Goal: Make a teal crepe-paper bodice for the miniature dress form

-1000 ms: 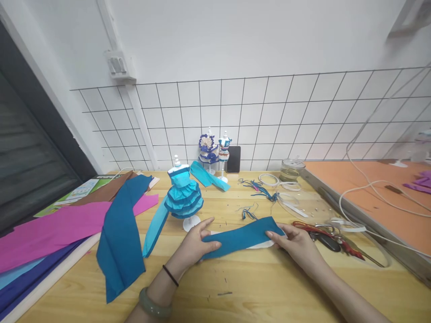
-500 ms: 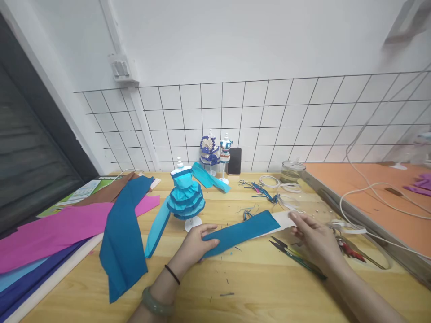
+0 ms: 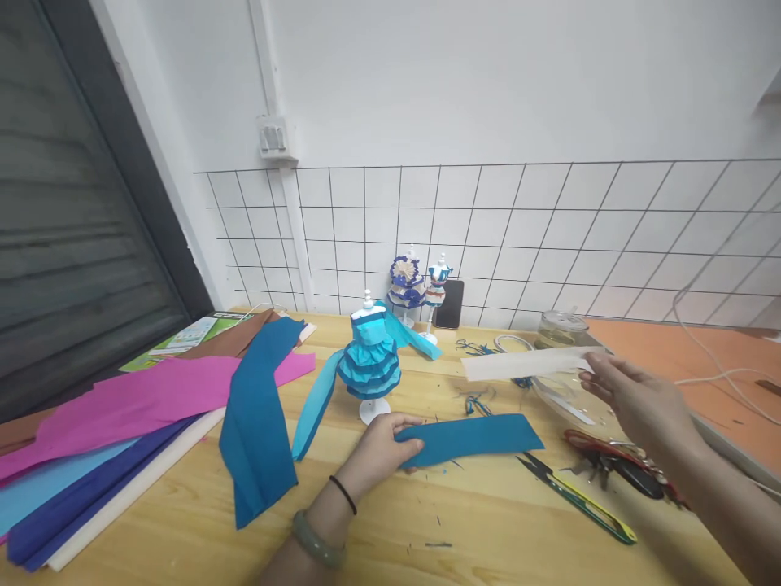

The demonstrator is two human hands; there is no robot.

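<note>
My left hand (image 3: 383, 449) pinches the left end of a dark teal strip (image 3: 482, 437), which looks like crepe paper or fabric and stretches right just over the table. In my right hand (image 3: 634, 399) is the right end of a white strip (image 3: 525, 364), raised and apart from the teal one. Thread snips (image 3: 577, 496) with a green and yellow handle lie between the teal strip and my right forearm. Behind my left hand stands a small dress form (image 3: 369, 350) in a ruffled turquoise dress, with a long turquoise band hanging on either side.
Folded sheets in pink (image 3: 152, 387), blue and cream lie at the left, a wide teal piece (image 3: 259, 431) over them. Two more dressed forms (image 3: 407, 285) and a phone (image 3: 450, 303) stand by the wall. A glass jar (image 3: 561, 328), thread scraps (image 3: 477, 404) and red-handled tools (image 3: 616, 464) lie right.
The white strip has come out from under the teal strip; my right hand has drawn it right and up. My left hand keeps the teal strip. The view has turned left.
</note>
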